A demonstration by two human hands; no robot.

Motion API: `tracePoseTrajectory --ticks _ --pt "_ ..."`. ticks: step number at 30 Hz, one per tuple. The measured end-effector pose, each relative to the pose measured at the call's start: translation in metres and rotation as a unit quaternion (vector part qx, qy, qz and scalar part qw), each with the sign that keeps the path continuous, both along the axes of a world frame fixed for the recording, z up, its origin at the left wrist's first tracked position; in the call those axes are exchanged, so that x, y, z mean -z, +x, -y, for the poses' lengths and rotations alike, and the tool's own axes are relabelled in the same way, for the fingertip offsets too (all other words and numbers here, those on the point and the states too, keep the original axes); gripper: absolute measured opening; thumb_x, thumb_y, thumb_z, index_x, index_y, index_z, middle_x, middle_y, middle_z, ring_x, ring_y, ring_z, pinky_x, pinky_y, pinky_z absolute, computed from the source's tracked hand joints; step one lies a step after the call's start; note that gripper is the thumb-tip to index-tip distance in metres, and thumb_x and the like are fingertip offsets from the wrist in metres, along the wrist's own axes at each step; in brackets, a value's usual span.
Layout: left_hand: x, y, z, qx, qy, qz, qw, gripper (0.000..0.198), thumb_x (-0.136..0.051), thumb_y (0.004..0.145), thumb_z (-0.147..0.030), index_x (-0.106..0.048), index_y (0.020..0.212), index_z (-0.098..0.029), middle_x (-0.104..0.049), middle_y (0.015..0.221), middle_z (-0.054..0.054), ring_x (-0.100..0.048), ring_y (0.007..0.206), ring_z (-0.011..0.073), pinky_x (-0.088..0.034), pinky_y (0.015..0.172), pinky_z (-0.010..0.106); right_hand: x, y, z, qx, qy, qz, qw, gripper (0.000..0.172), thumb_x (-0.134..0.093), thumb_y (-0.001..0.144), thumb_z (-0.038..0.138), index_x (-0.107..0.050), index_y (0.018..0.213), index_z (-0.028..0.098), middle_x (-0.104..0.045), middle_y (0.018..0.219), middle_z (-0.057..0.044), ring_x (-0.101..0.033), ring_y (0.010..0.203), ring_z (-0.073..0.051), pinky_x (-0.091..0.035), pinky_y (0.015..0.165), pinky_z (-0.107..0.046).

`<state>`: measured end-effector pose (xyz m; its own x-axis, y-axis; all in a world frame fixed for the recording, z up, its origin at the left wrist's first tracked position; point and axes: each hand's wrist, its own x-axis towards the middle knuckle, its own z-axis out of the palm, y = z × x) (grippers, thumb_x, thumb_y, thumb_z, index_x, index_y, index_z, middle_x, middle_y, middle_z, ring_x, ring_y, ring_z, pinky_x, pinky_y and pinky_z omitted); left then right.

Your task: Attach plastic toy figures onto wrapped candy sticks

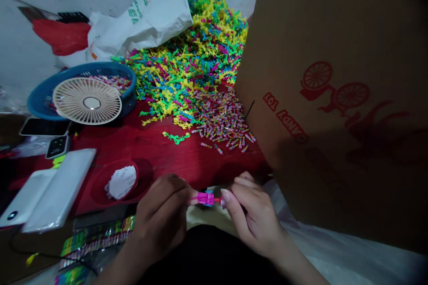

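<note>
red tabletop [157,151] behind, at lower centre we pinched a pink plastic toy [207,198] crosswise between our left hand [160,218] and right hand [254,218].

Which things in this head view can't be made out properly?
Pink plastic toy: both ends hidden by the left hand and right hand.
Blue plastic basket: contents mostly hidden by the desk fan.
Cardboard carton: inside hidden by its wall; printing fades into shadow.
Packaged candy strips: cut off by the bottom edge.
</note>
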<state>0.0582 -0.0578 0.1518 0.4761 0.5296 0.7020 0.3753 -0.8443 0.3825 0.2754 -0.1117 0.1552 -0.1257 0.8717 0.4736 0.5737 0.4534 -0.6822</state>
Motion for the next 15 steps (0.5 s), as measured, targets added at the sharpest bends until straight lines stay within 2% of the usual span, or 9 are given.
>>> tracePoseTrajectory --ticks 9,15 --pt "0.0095 -0.0035 0.0021 0.004 -0.008 -0.003 1.0 0.045 -0.063 0.084 0.004 -0.065 0.12 -0.023 -0.075 0.1 0.009 -0.072 0.094 0.0232 -0.063 0.082 0.04 -0.0016 -0.0019 -0.0003 0.007 0.002 0.035 0.999 0.037 -0.045 0.106 0.012 -0.046 0.07 0.022 -0.048 0.061 0.003 -0.047 0.061 -0.015 -0.035 0.069 -0.034" --pt "0.0044 -0.0032 0.0019 0.002 -0.013 -0.005 1.0 0.039 -0.06 0.085 0.004 -0.066 0.114 -0.022 -0.075 0.097 0.007 -0.072 0.09 0.0205 -0.062 0.08 0.036 -0.0011 -0.0019 -0.0001 -0.005 -0.012 0.047 0.999 0.037 -0.043 0.107 0.013 -0.047 0.072 0.023 -0.051 0.063 0.002 -0.05 0.064 -0.016 -0.038 0.07 -0.034"
